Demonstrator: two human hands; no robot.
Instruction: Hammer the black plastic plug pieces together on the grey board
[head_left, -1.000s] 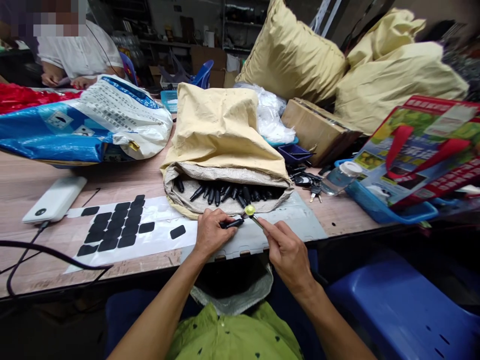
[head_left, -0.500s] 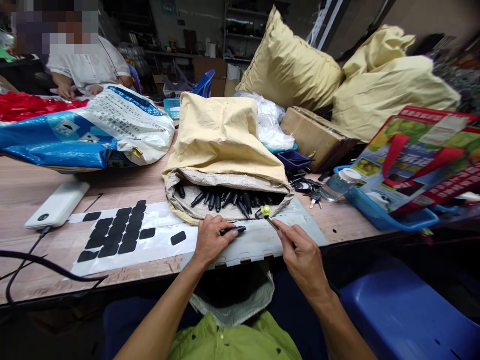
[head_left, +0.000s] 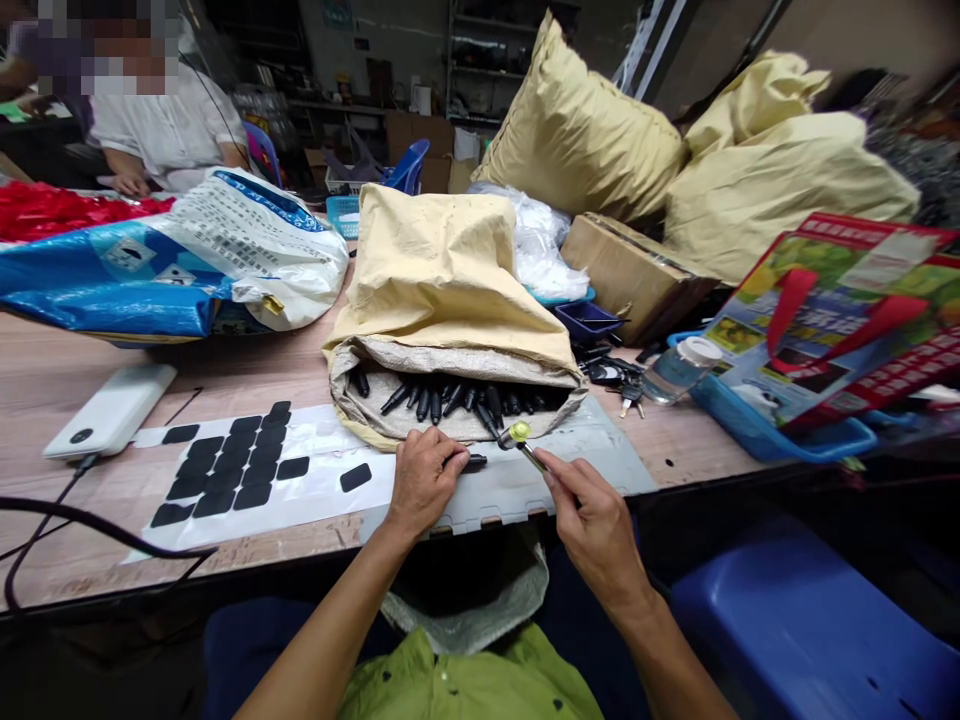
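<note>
At centre left, a white sheet point(head_left: 319, 490) with black patches lies by the left hand point(head_left: 426, 482), whose bent fingers grip a black tube point(head_left: 477, 461) (only its dark, smooth end shows) at the centre. The tube is more covered than half a second ago. Above it, an open sack point(head_left: 442, 260) holds more black tubes. Just right of centre, a slim metal tool point(head_left: 532, 457) with a yellow-green end sits pinched in the right hand point(head_left: 600, 530); that end has shifted left, towards the tube. Between the hands, the gray board point(head_left: 585, 455) offers a flat strip, its notched edge at the table front. A bottle point(head_left: 681, 372) stands farther right.
</note>
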